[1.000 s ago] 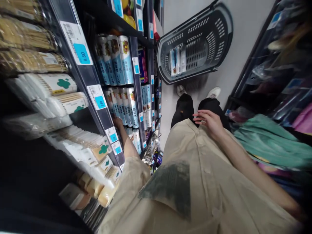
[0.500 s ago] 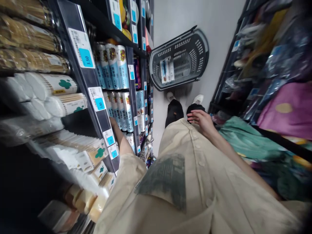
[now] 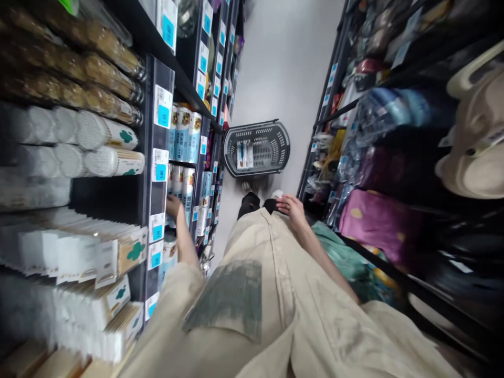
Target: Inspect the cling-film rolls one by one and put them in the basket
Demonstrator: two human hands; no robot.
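Shop aisle, seen from above. Your left hand (image 3: 173, 206), left of centre, reaches into the shelf (image 3: 159, 136) among the blue-and-white rolls (image 3: 188, 186); whether it grips one cannot be told. Your right hand (image 3: 292, 207), at centre, rests slack and empty against your beige shirt (image 3: 275, 294). A black basket (image 3: 256, 148) stands on the floor, above centre.

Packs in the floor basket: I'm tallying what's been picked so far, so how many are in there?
3, as far as shows: light packs standing side by side at the left end of the dark basket on the aisle floor. They blur together, so more may be hidden.
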